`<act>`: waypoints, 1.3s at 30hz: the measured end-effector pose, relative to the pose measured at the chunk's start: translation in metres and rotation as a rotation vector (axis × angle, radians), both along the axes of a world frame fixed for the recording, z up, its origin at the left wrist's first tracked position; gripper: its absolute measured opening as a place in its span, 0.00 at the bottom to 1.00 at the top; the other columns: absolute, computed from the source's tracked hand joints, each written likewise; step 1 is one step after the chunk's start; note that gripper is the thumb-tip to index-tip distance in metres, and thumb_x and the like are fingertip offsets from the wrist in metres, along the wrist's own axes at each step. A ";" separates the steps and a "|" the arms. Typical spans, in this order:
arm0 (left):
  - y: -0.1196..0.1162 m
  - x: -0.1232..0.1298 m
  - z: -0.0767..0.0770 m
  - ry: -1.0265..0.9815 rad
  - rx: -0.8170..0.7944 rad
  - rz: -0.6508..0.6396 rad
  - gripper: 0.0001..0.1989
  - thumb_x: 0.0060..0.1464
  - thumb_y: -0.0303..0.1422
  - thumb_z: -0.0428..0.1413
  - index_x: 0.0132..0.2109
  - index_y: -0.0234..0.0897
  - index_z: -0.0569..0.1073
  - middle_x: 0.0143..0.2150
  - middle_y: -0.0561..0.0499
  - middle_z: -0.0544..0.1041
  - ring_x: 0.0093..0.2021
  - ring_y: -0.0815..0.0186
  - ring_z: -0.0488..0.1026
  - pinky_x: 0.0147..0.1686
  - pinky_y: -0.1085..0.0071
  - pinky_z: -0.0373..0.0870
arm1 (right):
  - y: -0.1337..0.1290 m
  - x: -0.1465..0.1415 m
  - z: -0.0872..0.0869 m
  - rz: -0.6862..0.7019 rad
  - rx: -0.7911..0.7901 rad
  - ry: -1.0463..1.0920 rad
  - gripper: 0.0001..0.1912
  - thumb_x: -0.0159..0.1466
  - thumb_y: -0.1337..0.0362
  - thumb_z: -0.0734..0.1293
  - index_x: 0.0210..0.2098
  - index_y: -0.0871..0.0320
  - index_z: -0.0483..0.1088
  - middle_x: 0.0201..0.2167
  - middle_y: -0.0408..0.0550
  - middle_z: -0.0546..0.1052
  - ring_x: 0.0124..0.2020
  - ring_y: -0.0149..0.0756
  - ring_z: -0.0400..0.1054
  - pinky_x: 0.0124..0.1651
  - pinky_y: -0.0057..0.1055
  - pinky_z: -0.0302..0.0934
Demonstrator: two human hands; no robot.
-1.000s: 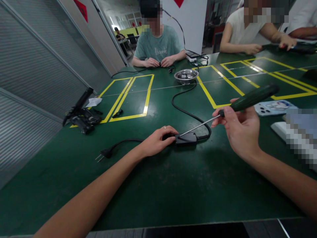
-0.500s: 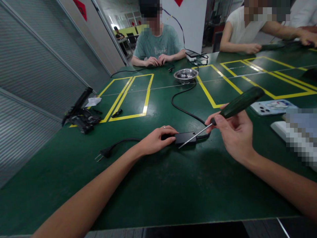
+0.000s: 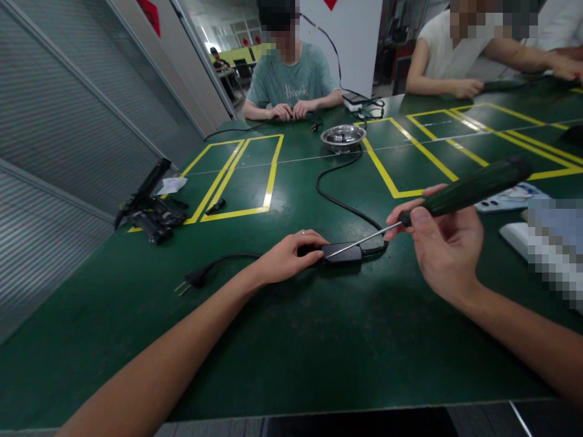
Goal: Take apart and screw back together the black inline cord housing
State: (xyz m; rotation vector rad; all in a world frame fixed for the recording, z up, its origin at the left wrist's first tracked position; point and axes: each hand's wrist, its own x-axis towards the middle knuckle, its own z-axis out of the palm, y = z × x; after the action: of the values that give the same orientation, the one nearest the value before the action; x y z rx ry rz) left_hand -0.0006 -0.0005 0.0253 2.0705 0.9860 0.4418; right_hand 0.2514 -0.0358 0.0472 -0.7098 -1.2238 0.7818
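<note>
While the left hand (image 3: 289, 258) pinches its left end, the black box (image 3: 348, 256) lies on the tabletop (image 3: 319, 352), long axis running left to right; the right hand (image 3: 449, 255), farther off, grips a screwdriver (image 3: 476, 187) (shaft slanting down-left to the box).

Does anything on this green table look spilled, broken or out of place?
Nothing stands out: no spill or damage shows, the metal bowl sits upright, and the black box lies flat with the left hand at one end.
</note>
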 end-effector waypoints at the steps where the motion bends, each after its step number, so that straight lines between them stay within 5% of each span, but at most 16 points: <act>1: 0.000 0.000 0.000 0.002 0.000 0.002 0.14 0.61 0.35 0.51 0.52 0.38 0.74 0.51 0.47 0.72 0.52 0.61 0.69 0.55 0.60 0.63 | -0.001 0.000 0.001 -0.015 -0.022 -0.027 0.09 0.62 0.61 0.68 0.42 0.48 0.66 0.30 0.41 0.75 0.30 0.35 0.72 0.30 0.36 0.71; 5: 0.000 0.000 -0.001 0.003 0.004 0.004 0.14 0.60 0.34 0.52 0.51 0.38 0.74 0.50 0.46 0.73 0.51 0.60 0.69 0.55 0.61 0.64 | 0.004 0.002 0.001 -0.080 -0.069 -0.074 0.08 0.60 0.60 0.70 0.33 0.50 0.65 0.27 0.40 0.74 0.29 0.35 0.72 0.33 0.35 0.70; 10: 0.000 0.000 0.000 -0.002 0.009 -0.001 0.14 0.61 0.35 0.51 0.51 0.38 0.74 0.50 0.47 0.73 0.51 0.61 0.69 0.55 0.61 0.64 | 0.014 0.008 -0.007 0.048 -0.095 0.027 0.14 0.62 0.56 0.65 0.47 0.48 0.65 0.40 0.43 0.77 0.34 0.35 0.73 0.41 0.39 0.68; 13: 0.000 0.001 0.001 0.008 0.016 -0.010 0.14 0.60 0.34 0.52 0.51 0.38 0.74 0.50 0.47 0.72 0.51 0.61 0.69 0.55 0.60 0.63 | 0.014 0.008 -0.007 0.022 -0.082 0.026 0.11 0.62 0.58 0.65 0.45 0.50 0.68 0.40 0.45 0.77 0.37 0.36 0.72 0.45 0.41 0.66; 17: 0.000 0.001 0.004 0.018 0.014 -0.023 0.14 0.60 0.33 0.52 0.51 0.37 0.74 0.51 0.46 0.72 0.51 0.61 0.69 0.55 0.60 0.63 | 0.014 0.007 -0.006 -0.058 -0.062 -0.039 0.04 0.61 0.60 0.68 0.33 0.52 0.69 0.33 0.43 0.76 0.32 0.34 0.70 0.43 0.38 0.66; 23: -0.001 0.001 0.004 0.030 0.019 -0.014 0.14 0.60 0.34 0.52 0.51 0.38 0.74 0.50 0.47 0.72 0.51 0.60 0.69 0.55 0.60 0.64 | 0.016 0.011 -0.009 0.100 -0.083 0.088 0.11 0.62 0.59 0.65 0.45 0.50 0.69 0.37 0.45 0.76 0.37 0.37 0.71 0.44 0.40 0.66; 28: -0.001 0.004 0.004 0.045 0.026 0.010 0.13 0.59 0.34 0.52 0.50 0.38 0.74 0.49 0.47 0.73 0.50 0.60 0.69 0.54 0.60 0.64 | 0.017 0.010 -0.009 -0.035 -0.063 0.016 0.04 0.60 0.60 0.68 0.34 0.50 0.69 0.32 0.42 0.74 0.33 0.34 0.69 0.42 0.37 0.67; 33: 0.001 0.006 0.003 0.041 0.042 0.015 0.12 0.57 0.31 0.53 0.48 0.37 0.74 0.47 0.48 0.73 0.48 0.61 0.70 0.52 0.62 0.65 | 0.016 0.011 -0.009 0.093 -0.091 0.093 0.11 0.61 0.59 0.66 0.44 0.48 0.67 0.36 0.43 0.75 0.37 0.36 0.71 0.43 0.40 0.67; 39: 0.002 0.004 0.001 0.059 0.038 0.029 0.14 0.56 0.31 0.52 0.50 0.38 0.72 0.48 0.48 0.73 0.48 0.61 0.69 0.51 0.61 0.66 | 0.016 0.011 -0.013 0.019 -0.138 -0.012 0.03 0.61 0.62 0.68 0.34 0.51 0.69 0.31 0.42 0.74 0.32 0.33 0.69 0.37 0.34 0.67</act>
State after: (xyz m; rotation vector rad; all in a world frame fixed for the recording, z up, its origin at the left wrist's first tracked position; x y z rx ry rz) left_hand 0.0038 0.0020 0.0259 2.1163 1.0507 0.4195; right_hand 0.2626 -0.0195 0.0338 -0.8173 -1.1969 0.8855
